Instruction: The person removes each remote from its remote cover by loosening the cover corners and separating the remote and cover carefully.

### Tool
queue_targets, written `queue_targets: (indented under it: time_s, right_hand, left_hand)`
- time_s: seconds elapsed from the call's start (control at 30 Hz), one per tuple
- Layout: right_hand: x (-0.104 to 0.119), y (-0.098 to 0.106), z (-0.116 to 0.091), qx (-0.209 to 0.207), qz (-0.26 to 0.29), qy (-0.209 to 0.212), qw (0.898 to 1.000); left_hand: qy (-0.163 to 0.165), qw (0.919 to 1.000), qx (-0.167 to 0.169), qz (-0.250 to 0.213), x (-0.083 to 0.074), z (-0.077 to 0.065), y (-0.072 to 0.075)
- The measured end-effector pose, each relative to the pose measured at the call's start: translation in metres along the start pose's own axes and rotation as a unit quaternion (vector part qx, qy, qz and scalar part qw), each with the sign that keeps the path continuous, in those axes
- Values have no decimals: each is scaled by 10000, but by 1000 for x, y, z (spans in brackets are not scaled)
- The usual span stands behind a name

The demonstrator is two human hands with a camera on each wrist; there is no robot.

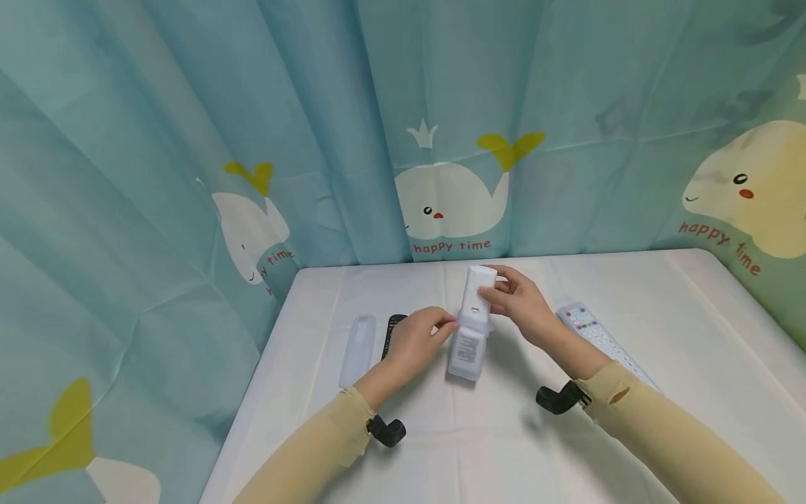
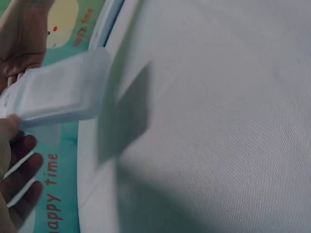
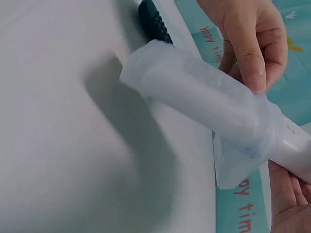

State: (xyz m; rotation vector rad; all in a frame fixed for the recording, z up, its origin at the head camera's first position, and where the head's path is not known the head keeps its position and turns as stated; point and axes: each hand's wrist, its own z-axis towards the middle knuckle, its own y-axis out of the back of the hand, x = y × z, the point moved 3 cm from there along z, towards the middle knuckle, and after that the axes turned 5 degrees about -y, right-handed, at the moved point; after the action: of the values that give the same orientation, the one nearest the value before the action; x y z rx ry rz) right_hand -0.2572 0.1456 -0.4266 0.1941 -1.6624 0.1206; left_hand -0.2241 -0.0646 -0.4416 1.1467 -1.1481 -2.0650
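Observation:
A white remote control (image 1: 474, 297) stands tilted above the table, its lower part inside a translucent sleeve (image 1: 467, 353). Printed text shows through the sleeve in the head view. My right hand (image 1: 525, 308) grips the bare upper end of the remote between thumb and fingers. At the sleeve's mouth, my left hand (image 1: 418, 336) pinches the edge with thumb and fingertip. From the right wrist, the sleeve (image 3: 194, 90) looks loose and cloudy around the remote, with a flap hanging at its mouth.
Left of my hands lie a black remote control (image 1: 395, 322), partly behind the left hand, and a flat translucent sleeve (image 1: 359, 350). A white remote with coloured buttons (image 1: 601, 339) lies right of the right forearm. A whale-print curtain (image 1: 453, 105) hangs behind the white table (image 1: 504, 448).

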Motion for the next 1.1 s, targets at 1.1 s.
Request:
queue_targets:
  time_s: [1.1]
  right_hand:
    - [-4, 3, 7, -498, 453, -1095, 9917]
  left_hand:
    - [-1613, 9731, -946, 1345, -12, -10, -12]
